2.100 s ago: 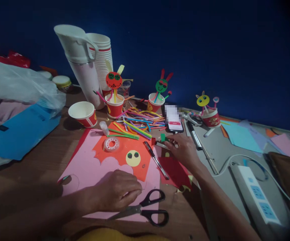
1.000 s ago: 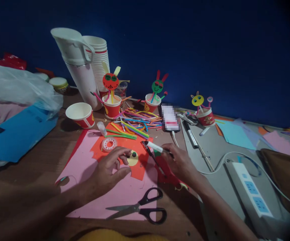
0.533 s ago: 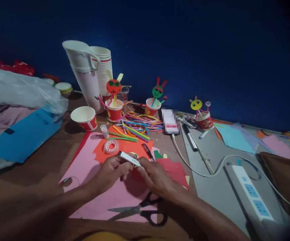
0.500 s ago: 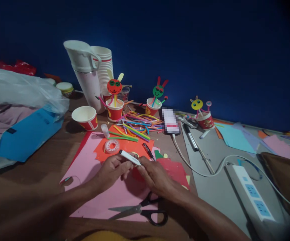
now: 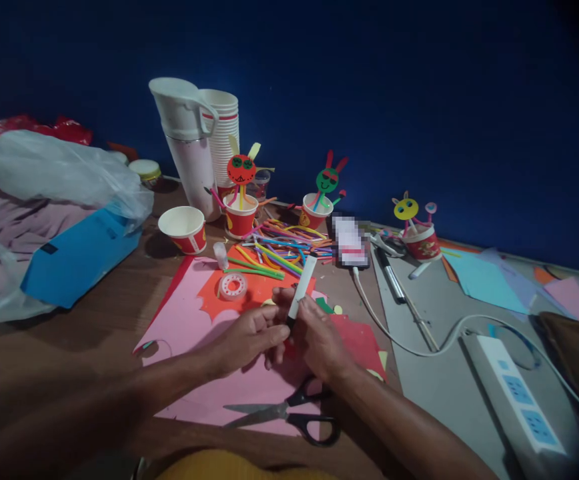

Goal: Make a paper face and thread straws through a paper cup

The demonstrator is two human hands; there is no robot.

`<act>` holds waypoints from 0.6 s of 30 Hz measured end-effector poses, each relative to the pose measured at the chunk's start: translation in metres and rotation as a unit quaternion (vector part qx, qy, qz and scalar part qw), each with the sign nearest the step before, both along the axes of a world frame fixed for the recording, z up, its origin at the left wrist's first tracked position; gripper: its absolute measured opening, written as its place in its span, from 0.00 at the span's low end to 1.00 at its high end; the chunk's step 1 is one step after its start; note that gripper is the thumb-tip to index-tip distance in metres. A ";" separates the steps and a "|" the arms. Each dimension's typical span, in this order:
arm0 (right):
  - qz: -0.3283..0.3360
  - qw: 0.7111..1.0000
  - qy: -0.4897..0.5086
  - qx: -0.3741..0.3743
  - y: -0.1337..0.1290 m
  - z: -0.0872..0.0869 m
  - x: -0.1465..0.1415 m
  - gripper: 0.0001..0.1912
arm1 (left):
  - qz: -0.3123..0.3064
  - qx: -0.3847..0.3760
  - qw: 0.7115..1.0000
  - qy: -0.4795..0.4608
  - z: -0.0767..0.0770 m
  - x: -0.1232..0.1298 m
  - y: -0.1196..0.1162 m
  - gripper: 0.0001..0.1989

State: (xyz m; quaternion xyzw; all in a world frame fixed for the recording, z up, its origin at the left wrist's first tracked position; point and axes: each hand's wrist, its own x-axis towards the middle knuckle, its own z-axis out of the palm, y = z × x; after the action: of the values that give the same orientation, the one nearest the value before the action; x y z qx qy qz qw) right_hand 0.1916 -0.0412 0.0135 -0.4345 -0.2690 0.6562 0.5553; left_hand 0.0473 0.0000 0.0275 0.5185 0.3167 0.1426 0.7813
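A white marker pen (image 5: 303, 285) stands tilted between my hands, its upper end leaning away to the right. My right hand (image 5: 325, 337) is closed around its side, with the thumb along the barrel. At the pen's black lower end, my left hand (image 5: 257, 335) pinches with thumb and fingers. A bit of red shows below the fingers; I cannot tell whether it is held. Underneath lies a pink sheet (image 5: 194, 393) with an orange sheet (image 5: 212, 301) on it. Black-handled scissors (image 5: 282, 410) lie open-bladed near my right wrist.
Tape roll (image 5: 232, 286), coloured sticks (image 5: 289, 241) and a paper cup (image 5: 183, 230) lie beyond my hands. Puppet-like figures stand in red cups (image 5: 241, 217) at the back. A phone (image 5: 349, 241) on a cable, a power strip (image 5: 517, 393) and a plastic bag (image 5: 69, 167) flank the workspace.
The marker pen has turned from lying nearly level to a steep tilt, its upper end now pointing away. Both hands have shifted their hold on it. The view has swung slightly left.
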 end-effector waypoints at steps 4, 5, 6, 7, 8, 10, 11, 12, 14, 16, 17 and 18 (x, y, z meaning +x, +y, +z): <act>0.010 0.988 -0.139 0.064 -0.006 -0.004 0.010 0.14 | -0.008 0.043 0.997 0.060 0.005 0.003 -0.002 0.12; 0.022 0.982 -0.174 0.075 -0.008 -0.003 0.013 0.13 | -0.017 0.050 0.996 0.070 0.005 0.002 -0.004 0.11; 0.037 0.976 -0.201 0.076 -0.009 -0.002 0.016 0.13 | -0.030 0.056 0.995 0.077 0.004 0.002 -0.006 0.10; 0.051 0.972 -0.220 0.069 -0.012 -0.001 0.019 0.14 | -0.046 0.057 0.994 0.082 0.004 0.002 -0.008 0.09; 0.059 0.969 -0.232 0.061 -0.015 -0.001 0.021 0.15 | -0.061 0.055 0.993 0.087 0.003 0.002 -0.009 0.09; 0.056 0.967 -0.242 0.053 -0.021 0.001 0.023 0.15 | -0.087 0.050 0.991 0.091 0.005 0.003 -0.011 0.10; 0.051 0.966 -0.246 0.059 -0.024 0.001 0.023 0.15 | -0.097 0.049 0.990 0.090 0.006 0.005 -0.011 0.11; 0.047 0.964 -0.253 0.066 -0.026 0.003 0.023 0.15 | -0.103 0.052 0.990 0.086 0.009 0.006 -0.011 0.11; 0.033 0.951 -0.295 0.083 -0.026 0.008 0.027 0.15 | -0.106 0.070 0.989 0.076 0.013 0.006 -0.010 0.12; 0.004 0.924 -0.370 0.102 -0.020 0.017 0.041 0.16 | -0.117 0.089 0.986 0.075 0.014 0.002 -0.012 0.12; -0.023 0.894 -0.430 0.121 -0.014 0.022 0.052 0.17 | -0.130 0.098 0.983 0.081 0.014 -0.002 -0.015 0.12; -0.054 0.880 -0.454 0.125 -0.008 0.027 0.064 0.17 | -0.164 0.105 0.976 0.093 0.013 -0.008 -0.018 0.11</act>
State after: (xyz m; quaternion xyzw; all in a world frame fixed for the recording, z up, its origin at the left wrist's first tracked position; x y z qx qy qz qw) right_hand 0.2557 -0.0491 0.0410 -0.6256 -0.5478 0.3165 0.4566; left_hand 0.0396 -0.0182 0.0409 0.6538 0.2817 -0.0036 0.7023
